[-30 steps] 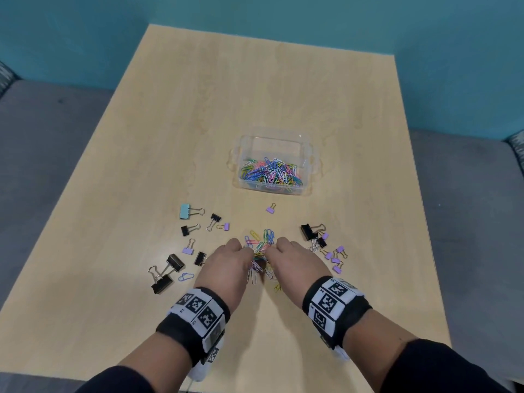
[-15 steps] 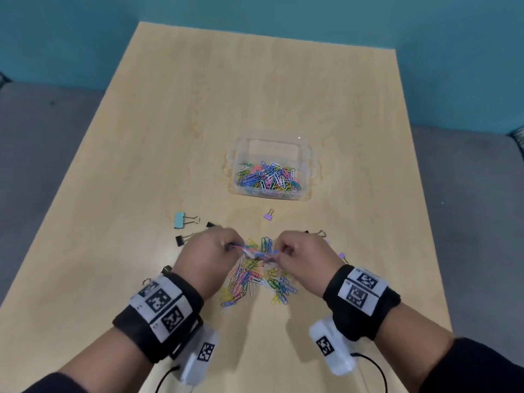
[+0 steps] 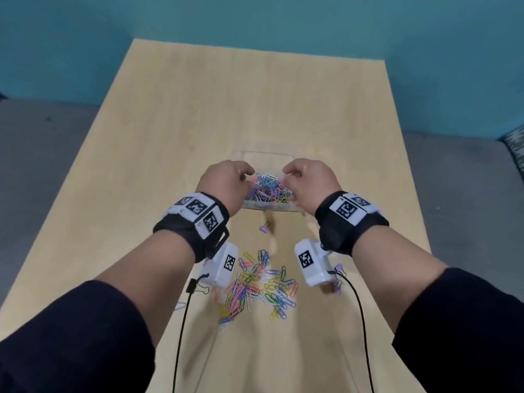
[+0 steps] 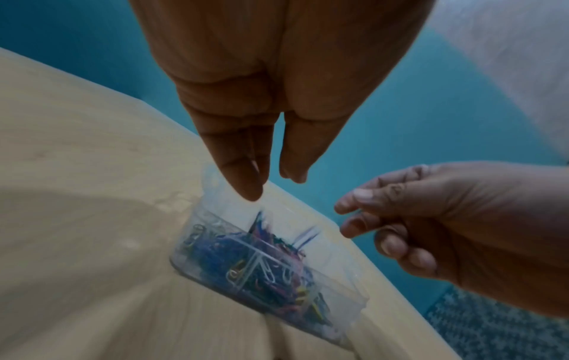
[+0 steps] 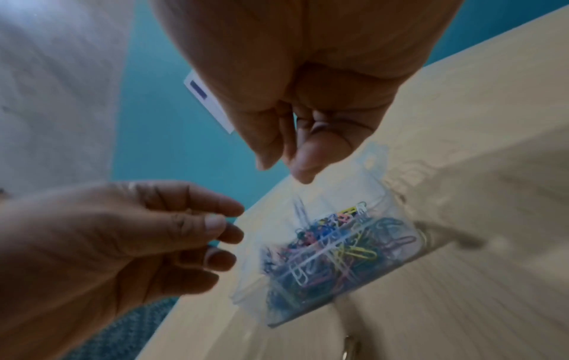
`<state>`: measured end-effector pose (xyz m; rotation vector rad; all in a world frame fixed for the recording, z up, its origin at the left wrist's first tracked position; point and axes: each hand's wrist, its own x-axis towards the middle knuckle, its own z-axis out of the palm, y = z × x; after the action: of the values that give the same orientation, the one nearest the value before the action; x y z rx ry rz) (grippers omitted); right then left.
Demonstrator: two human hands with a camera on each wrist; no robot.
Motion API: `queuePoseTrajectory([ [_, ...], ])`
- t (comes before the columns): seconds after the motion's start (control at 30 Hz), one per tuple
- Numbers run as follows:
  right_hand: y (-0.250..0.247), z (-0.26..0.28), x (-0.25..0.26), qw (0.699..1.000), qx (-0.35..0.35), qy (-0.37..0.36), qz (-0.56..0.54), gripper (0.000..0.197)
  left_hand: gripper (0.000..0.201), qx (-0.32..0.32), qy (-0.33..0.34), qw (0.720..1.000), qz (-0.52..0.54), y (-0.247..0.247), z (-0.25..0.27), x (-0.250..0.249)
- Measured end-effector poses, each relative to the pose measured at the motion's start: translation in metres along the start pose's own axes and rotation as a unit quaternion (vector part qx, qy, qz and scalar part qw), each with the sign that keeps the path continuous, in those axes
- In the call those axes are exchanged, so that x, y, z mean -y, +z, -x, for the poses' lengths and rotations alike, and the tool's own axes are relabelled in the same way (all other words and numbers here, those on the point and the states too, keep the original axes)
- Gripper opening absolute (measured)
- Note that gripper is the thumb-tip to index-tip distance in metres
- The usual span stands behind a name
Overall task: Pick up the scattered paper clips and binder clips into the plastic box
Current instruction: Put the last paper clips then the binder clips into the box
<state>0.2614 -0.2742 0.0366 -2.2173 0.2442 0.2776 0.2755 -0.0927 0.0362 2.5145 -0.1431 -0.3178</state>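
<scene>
- Table (image 3: 255, 109): light wood-grain top, rectangular, running away from the viewer toward the wall.
- Wall (image 3: 255, 18): plain teal, standing behind the far edge of the table and extending past both of its sides.
- Floor (image 3: 42, 143): grey, carpet-like surface, visible to the left and right of the table.
- Patterned fabric (image 3: 514, 148): grey-and-white woven material at the right edge of the head view, next to the base of the wall; a similar patterned patch (image 4: 492, 324) shows beyond the table edge in the left wrist view.
</scene>
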Motion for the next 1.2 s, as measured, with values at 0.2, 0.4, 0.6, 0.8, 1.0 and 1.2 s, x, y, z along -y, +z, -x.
queuePoseTrajectory([
  [0.2, 0.023, 0.088, -0.028, 0.958, 0.079, -0.141, 0.239, 0.024, 0.021, -0.046, 0.070, 0.996, -0.021, 0.014, 0.080, 0.036],
  [0.4, 0.071, 0.127, -0.053, 0.875, 0.172, -0.247, 0.380, 0.062, 0.046, 0.069, 0.181, 0.960, -0.201, 0.065, 0.132, 0.060],
  [0.6, 0.062, 0.155, -0.066, 0.898, 0.140, -0.260, 0.327, 0.052, 0.029, 0.062, 0.124, 0.982, -0.129, 0.057, 0.167, 0.068],
  [0.8, 0.057, 0.187, -0.079, 0.943, 0.148, -0.048, 0.295, 0.078, 0.081, 0.118, -0.034, 0.989, -0.085, 0.062, 0.199, 0.065],
  [1.0, 0.087, 0.159, -0.061, 0.954, 0.111, -0.075, 0.268, 0.064, 0.070, 0.084, -0.013, 0.992, -0.093, 0.080, 0.168, 0.057],
  [1.2, 0.095, 0.147, -0.051, 0.942, 0.121, -0.100, 0.296, 0.032, 0.026, 0.064, 0.029, 0.991, -0.111, 0.090, 0.152, 0.053],
])
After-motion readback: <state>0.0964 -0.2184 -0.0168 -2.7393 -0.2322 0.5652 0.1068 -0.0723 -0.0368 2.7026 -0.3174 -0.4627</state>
